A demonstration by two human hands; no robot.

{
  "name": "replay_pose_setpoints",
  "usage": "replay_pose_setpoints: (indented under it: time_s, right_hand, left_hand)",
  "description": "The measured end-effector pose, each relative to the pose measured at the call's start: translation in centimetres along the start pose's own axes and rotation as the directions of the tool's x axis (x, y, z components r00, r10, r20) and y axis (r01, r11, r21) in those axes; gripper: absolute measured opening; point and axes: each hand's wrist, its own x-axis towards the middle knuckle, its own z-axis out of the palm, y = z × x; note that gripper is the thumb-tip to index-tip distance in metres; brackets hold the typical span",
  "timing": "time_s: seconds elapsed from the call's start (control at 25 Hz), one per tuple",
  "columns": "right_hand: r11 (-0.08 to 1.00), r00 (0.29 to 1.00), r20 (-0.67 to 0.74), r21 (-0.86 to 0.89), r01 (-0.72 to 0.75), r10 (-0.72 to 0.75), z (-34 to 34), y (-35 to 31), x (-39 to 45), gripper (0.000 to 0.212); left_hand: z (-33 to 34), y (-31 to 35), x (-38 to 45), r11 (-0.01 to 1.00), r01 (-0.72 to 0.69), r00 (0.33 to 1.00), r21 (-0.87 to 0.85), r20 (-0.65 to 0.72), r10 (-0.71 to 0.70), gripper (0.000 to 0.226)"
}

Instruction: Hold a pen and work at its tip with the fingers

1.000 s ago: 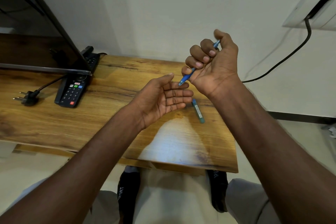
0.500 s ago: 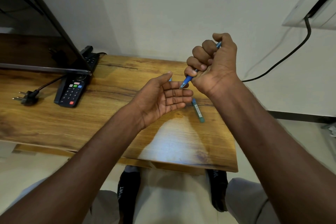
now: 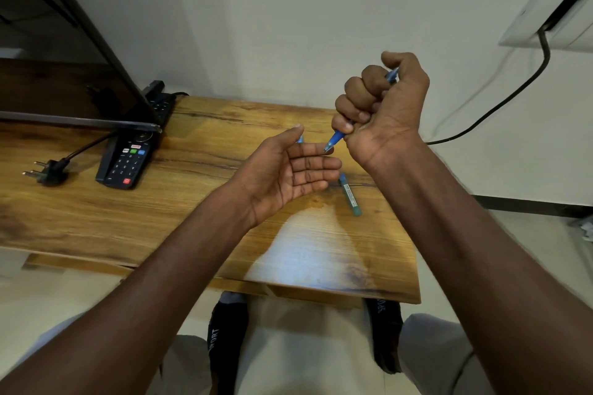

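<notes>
My right hand (image 3: 382, 109) grips a blue pen (image 3: 335, 139) in a fist above the wooden table (image 3: 192, 212). The pen's tip points down-left and meets the index finger of my left hand (image 3: 288, 170). That left hand is held palm up with its fingers straight, a little above the table. A teal pen cap or second pen (image 3: 350, 195) lies on the table just right of my left fingertips. A small blue piece (image 3: 300, 139) shows behind my left thumb, mostly hidden.
A black remote control (image 3: 126, 159) lies at the left, beside a black plug (image 3: 48, 170) with its cable. A dark screen (image 3: 73, 74) leans over the table's left part. A black cable (image 3: 500, 106) hangs from a wall socket box (image 3: 552, 16). My shoes (image 3: 224, 343) show below the table.
My right hand has closed tighter round the pen and come down slightly, bringing the tip against my left index finger. My left hand has stayed in place.
</notes>
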Motion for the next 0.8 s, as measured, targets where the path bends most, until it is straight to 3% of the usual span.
replay_pose_setpoints:
  time_s: [0.36,0.52,0.8]
  right_hand:
    - [1.0,1.0,-0.006,0.014,0.017,-0.017,-0.01,-0.11,0.02,0.046]
    - [0.998,0.998,0.031,0.03,-0.047,0.046,-0.22,0.05,-0.06,0.058]
    - [0.998,0.999,0.037,0.063,-0.028,0.026,0.08,0.05,-0.16,0.055]
  left_hand:
    - [0.07,0.06,-0.12,1.0,0.005,1.0,0.007,0.007,-0.005,0.056]
    - [0.11,0.0,0.01,1.0,0.008,1.0,0.0,0.005,-0.008,0.058]
    - [0.08,-0.07,0.01,1.0,0.007,1.0,-0.004,0.012,-0.007,0.054]
